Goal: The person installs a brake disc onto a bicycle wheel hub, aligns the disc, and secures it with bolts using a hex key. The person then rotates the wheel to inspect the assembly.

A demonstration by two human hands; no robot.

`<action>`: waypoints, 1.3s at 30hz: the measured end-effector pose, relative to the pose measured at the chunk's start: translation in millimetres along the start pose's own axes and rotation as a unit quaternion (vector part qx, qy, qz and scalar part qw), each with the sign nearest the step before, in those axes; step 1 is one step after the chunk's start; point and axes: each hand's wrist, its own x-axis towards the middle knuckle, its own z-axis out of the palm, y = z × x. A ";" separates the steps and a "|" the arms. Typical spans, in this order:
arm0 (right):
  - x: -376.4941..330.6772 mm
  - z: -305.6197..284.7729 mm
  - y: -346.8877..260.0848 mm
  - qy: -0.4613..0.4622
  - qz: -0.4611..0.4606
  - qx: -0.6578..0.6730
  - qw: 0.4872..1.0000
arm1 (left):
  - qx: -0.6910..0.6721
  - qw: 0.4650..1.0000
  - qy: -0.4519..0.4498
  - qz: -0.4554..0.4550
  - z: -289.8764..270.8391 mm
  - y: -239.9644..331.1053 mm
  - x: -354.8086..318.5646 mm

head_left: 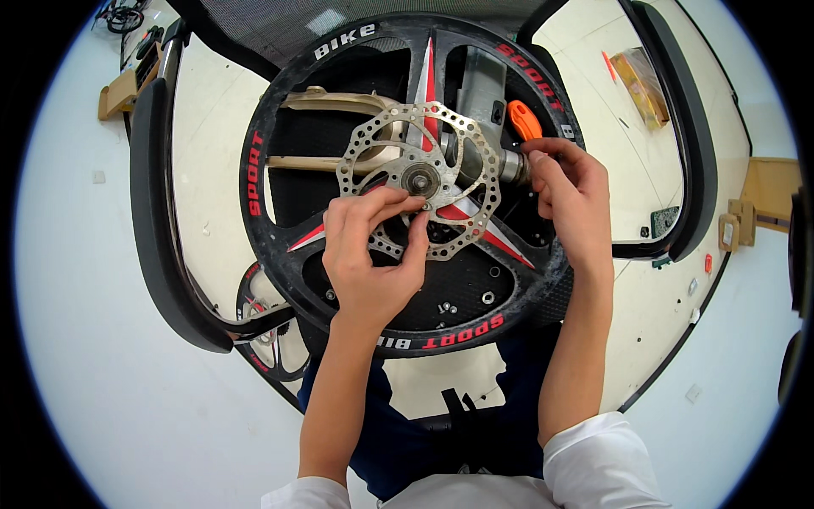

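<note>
A silver disc brake rotor [366, 144] lies over the hub [420, 180] of a black spoked bicycle wheel [259, 174]. My left hand [366, 246] rests over the rotor's near side. Its thumb and fingers pinch a small bolt [426, 206] just below the hub centre. Over the wheel's right side, my right hand [572, 191] is closed, its fingertips at the end of a grey metal tool with a round end [511, 166]. What those fingers hold is hidden. An orange-handled tool [524, 120] lies just beyond them.
The wheel lies on a black chair seat between two armrests [153, 204] [682, 127]. Small nuts and bolts [447, 308] sit on the seat between the spokes. Light wooden-coloured arms [326, 102] lie under the rotor. A second wheel [263, 331] and a yellow package [640, 85] are on the floor.
</note>
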 end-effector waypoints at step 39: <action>-30.9 67.5 -34.1 -0.053 -0.206 0.259 0.942 | 0.038 0.999 -0.001 -0.004 3.1 6.5 1.1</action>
